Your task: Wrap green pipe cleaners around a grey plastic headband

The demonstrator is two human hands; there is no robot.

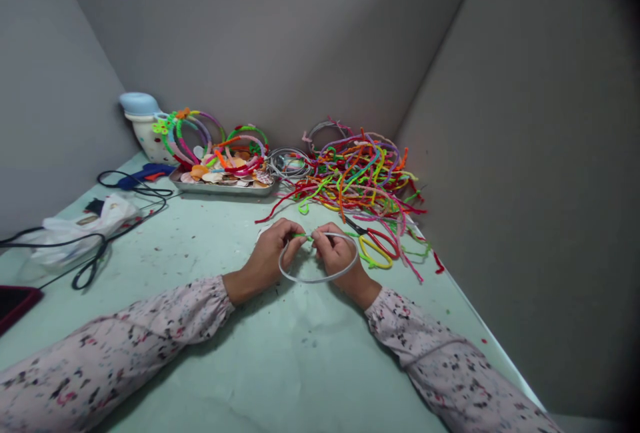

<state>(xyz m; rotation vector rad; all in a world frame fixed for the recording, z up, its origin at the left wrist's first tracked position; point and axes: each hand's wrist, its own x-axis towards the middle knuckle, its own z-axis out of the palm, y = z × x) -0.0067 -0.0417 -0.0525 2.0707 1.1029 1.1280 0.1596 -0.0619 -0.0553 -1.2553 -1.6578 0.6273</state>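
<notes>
A thin grey hoop (pixel 314 281) is held up over the table, its near side bowing toward me. My left hand (pixel 270 253) is closed in a pinch on the hoop's far side. A bit of green pipe cleaner (pixel 300 235) shows at its fingertips, lying along the hoop. Close beside it, my right hand (pixel 343 261) pinches the green pipe cleaner, whose tail seems to stick out past the knuckles. The fingers hide the exact spot where pipe cleaner and hoop meet. Scissors (pixel 377 253) with red and yellow handles lie just right of my right hand.
A tangled heap of coloured pipe cleaners (pixel 360 173) sits at the back right. Left of it, a metal tray (pixel 225 189) bears shells and wrapped hoops. A blue-lidded container (pixel 145 126), blue glue gun (pixel 143 175), black cable (pixel 105 246) and white plastic bag (pixel 70 236) occupy the left.
</notes>
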